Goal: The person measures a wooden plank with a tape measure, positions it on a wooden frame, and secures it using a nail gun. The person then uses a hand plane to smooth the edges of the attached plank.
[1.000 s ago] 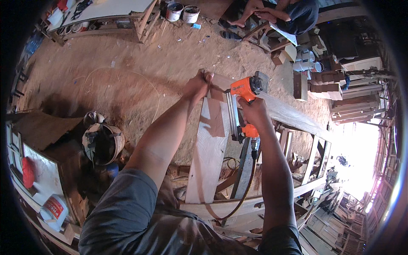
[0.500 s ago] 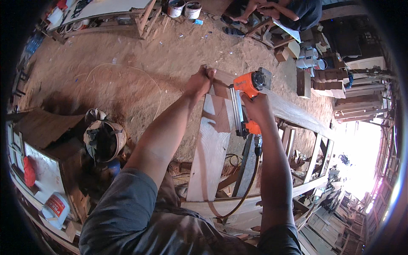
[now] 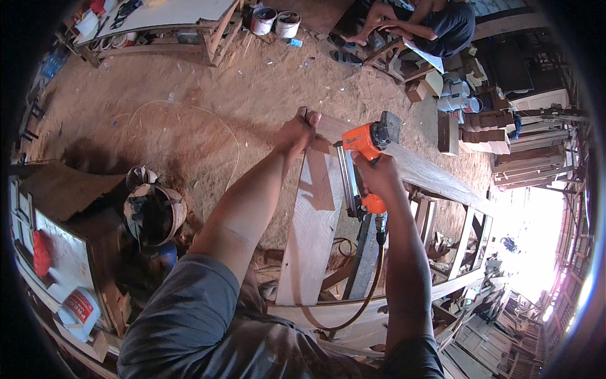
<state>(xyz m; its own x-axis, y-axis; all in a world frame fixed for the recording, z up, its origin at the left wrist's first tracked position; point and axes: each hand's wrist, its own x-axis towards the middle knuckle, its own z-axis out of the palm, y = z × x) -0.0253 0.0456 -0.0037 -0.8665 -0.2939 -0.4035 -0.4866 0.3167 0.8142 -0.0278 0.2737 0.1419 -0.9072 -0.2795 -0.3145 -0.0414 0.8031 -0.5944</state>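
My right hand (image 3: 379,176) is wrapped round the handle of an orange nail gun (image 3: 358,139), its dark magazine hanging toward me and a hose (image 3: 369,297) running from its lower end. The gun is over the far rail (image 3: 432,172) of a wooden frame; I cannot tell whether its nose touches the wood. My left hand (image 3: 297,131) is closed on the rail's left end, where a wide pale board (image 3: 310,230) meets it. The board runs from there toward me to the near rail (image 3: 341,311), with the gun's shadow on its far part.
A bucket (image 3: 178,208) stands at left beside a wooden cabinet (image 3: 95,265). Far off are a worktable (image 3: 170,14), two paint buckets (image 3: 288,25) and a seated person (image 3: 435,25). Stacked timber (image 3: 533,151) lies at right. A thin hose (image 3: 237,142) curves over the dirt floor.
The nail gun and my right hand have come slightly nearer to me and a little left. My left hand keeps its grip on the rail's end.
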